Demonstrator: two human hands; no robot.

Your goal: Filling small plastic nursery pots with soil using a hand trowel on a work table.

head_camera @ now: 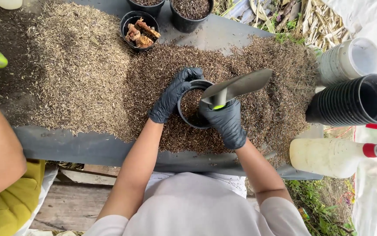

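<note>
Outdoor potting bench (87,146) heaped with brown husk mix (162,70); small black pot (192,105) sits mid-heap, judged about half filled. Pot's left rim is gripped by left hand (172,94); a trowel (236,86) is held over it by right hand (227,122). Stacked empty pots (354,102) lie well right of it, unfilled.

gloved hands (197,107), black pot (192,109), trowel (236,87)

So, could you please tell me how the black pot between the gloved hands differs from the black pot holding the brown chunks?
The held pot sits amid the dark mix, steadied by the left hand, with the right hand holding a trowel over it; the chunk pot stands untouched at the pale pile's edge. The held pot contains fine dark mix; the chunk pot, coarse brown pieces. Both are round, black and upright.
</note>
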